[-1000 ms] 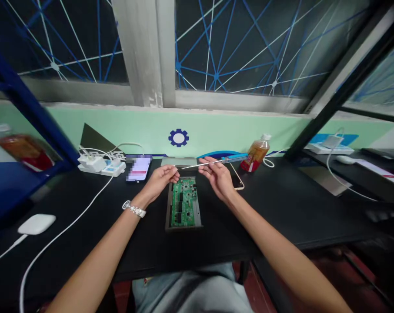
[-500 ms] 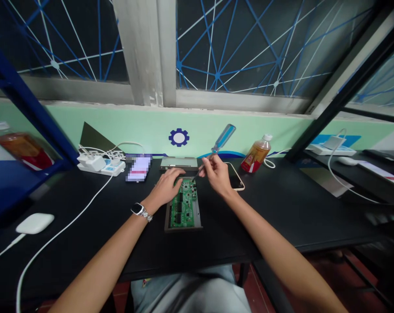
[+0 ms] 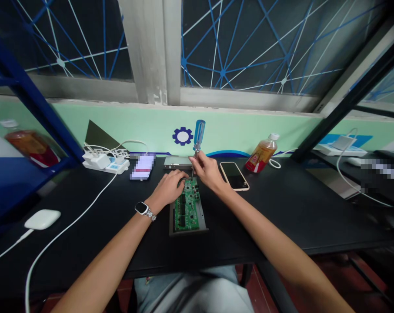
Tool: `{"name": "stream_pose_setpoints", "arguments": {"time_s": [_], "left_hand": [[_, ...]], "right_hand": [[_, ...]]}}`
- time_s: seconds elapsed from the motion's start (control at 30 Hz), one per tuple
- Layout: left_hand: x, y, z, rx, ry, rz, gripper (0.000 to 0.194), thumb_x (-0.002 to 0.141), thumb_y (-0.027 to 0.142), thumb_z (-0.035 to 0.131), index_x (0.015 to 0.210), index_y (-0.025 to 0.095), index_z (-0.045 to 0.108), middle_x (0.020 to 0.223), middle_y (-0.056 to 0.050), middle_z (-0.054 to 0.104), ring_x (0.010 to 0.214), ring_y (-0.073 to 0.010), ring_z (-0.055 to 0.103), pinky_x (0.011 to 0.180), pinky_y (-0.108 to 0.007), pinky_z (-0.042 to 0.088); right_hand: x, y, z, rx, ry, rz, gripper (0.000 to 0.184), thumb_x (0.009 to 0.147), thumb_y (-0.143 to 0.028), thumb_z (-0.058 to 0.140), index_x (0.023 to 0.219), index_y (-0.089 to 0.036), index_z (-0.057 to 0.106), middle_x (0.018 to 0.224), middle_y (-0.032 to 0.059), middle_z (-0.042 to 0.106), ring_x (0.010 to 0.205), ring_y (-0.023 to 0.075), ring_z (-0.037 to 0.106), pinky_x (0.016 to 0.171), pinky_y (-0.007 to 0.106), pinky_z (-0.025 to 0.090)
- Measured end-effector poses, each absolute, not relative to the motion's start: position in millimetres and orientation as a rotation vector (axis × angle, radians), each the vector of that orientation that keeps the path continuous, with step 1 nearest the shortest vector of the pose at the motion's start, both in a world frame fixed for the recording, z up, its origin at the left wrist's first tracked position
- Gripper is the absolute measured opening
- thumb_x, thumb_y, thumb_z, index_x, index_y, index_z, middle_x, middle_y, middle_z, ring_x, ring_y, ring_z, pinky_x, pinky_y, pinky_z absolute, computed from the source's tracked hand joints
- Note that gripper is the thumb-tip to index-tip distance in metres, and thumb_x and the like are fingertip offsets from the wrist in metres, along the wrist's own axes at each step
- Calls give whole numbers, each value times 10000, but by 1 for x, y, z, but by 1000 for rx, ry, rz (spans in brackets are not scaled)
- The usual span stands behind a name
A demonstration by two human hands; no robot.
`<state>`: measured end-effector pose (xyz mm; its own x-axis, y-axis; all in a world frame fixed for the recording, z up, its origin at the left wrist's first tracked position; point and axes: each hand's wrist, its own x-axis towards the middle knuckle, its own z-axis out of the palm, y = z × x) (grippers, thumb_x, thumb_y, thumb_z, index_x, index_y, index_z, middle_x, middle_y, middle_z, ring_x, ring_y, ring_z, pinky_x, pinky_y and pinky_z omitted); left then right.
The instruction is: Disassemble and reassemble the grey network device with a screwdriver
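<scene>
On desk [image 3: 301, 204] | circuit board [image 3: 188, 208], far end between hands [image 3: 169, 186] [image 3: 209, 171] | right: screwdriver [image 3: 199, 132]

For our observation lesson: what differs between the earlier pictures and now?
The right hand swung the screwdriver from nearly level to upright, tip down at the circuit board. The left hand released its end and lowered onto the board. The board and cream-edged phone stayed put.

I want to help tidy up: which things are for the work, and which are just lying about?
In use:
screwdriver, in the right fingers
green circuit board, by the left fingers
maybe the grey metal piece behind

Seem just lying about:
dark phone
lit phone
drink bottle on the right
</scene>
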<state>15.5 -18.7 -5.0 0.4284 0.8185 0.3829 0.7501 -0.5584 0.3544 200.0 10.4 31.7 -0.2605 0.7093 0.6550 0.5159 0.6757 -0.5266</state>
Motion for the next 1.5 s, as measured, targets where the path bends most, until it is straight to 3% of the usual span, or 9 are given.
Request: {"name": "stream_pose_setpoints", "arguments": {"time_s": [0.33,0.57,0.8,1.1,1.3,1.5], "left_hand": [[15,-18,-8,2553,1402,796,245,971,226,440,1140,233,618,1096,-70,660,1069,-259,614,890,-415,472],[23,-8,-2,2375,1253,1060,215,914,271,585,1114,220,647,1123,-81,693,1068,-266,640,957,-433,486],[42,11,-1,1983,1033,1212,178,828,310,716,908,161,661,859,-61,730,800,-206,691,774,-335,551],[46,4,0,1903,1124,1297,126,819,278,707,815,155,678,770,-42,735,714,-196,685,706,-305,543],[44,3,-3,1969,1052,1249,144,880,248,620,952,172,719,902,-57,765,855,-230,714,801,-326,540],[43,4,-5,2053,1089,1189,204,904,220,567,1021,189,731,999,-66,773,929,-251,712,855,-359,526]], "right_hand": [[202,11,31,-954,-1934,247,281,998,-434,456,825,-218,504,632,-21,551,559,126,508,586,232,370],[200,11,32,-958,-1921,306,310,974,-467,479,784,-222,489,614,-30,511,559,126,478,584,233,374],[201,17,26,-990,-1909,251,328,948,-472,522,745,-219,471,617,-34,471,558,124,449,569,233,352],[205,17,24,-1076,-1909,280,338,914,-499,579,741,-209,563,652,-14,576,625,146,543,643,249,399],[212,16,31,-877,-1974,488,269,937,-372,561,1102,-194,678,1044,68,639,842,177,608,707,278,456],[215,12,34,-822,-1970,614,303,962,-329,518,1170,-197,694,1111,96,621,930,201,618,674,277,466]]}}
